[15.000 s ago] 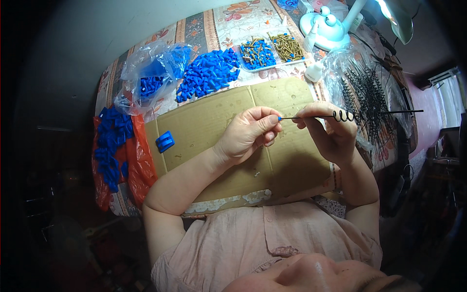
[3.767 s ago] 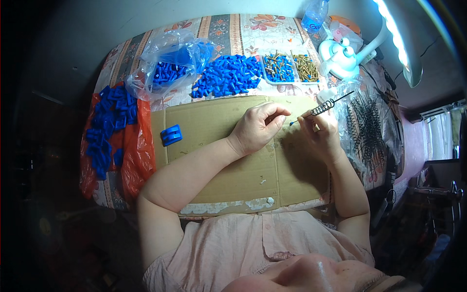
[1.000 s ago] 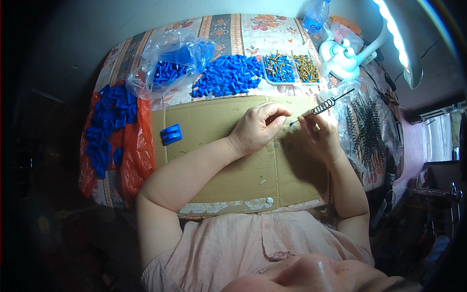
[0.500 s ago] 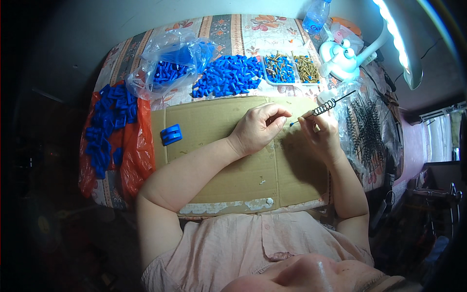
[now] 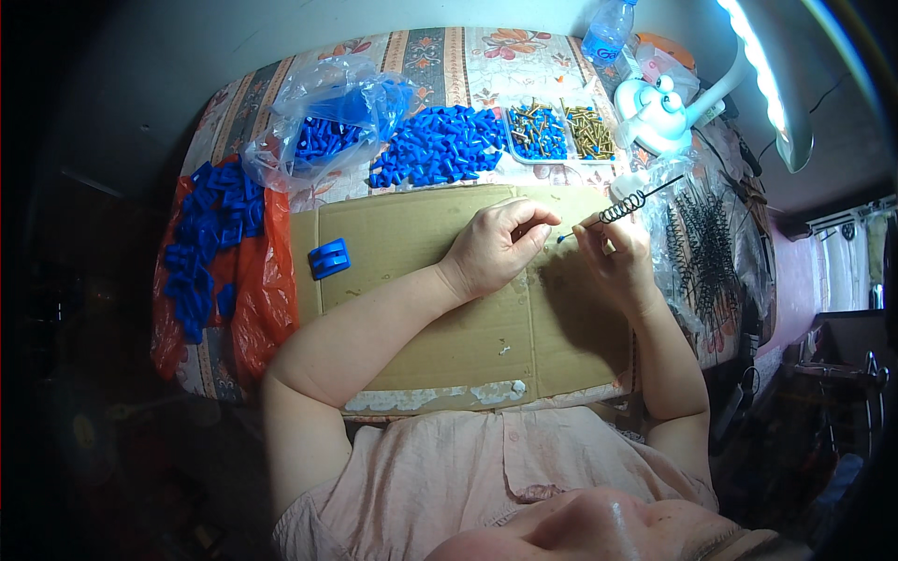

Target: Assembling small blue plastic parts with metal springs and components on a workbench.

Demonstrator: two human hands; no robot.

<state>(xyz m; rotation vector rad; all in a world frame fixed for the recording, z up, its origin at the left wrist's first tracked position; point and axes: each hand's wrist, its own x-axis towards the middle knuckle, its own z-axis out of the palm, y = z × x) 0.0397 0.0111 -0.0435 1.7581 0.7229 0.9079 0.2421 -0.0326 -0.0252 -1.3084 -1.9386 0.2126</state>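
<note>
Between the thumb and fingers of my right hand (image 5: 615, 248) is a black wire with a coiled spring section (image 5: 621, 208). Its straight end slants up to the right, and a small blue piece (image 5: 561, 239) shows at its lower left end. My left hand (image 5: 500, 243) is held just to the left of that end, thumb and fingertips pinched together; whatever they hold, if anything, is hidden. Both hands are over a brown cardboard sheet (image 5: 421, 346). A blue plastic block with grooves (image 5: 329, 259) lies on the cardboard's left side.
Loose blue cone-shaped pieces (image 5: 440, 145) are heaped behind the cardboard, beside a clear bag (image 5: 281, 150). A divided tray (image 5: 561, 161) holds blue and brass-coloured parts. Blue blocks (image 5: 192, 252) lie on red plastic (image 5: 267, 309) at left. Black coiled wires (image 5: 706, 243) and a lamp (image 5: 655, 117) are at right.
</note>
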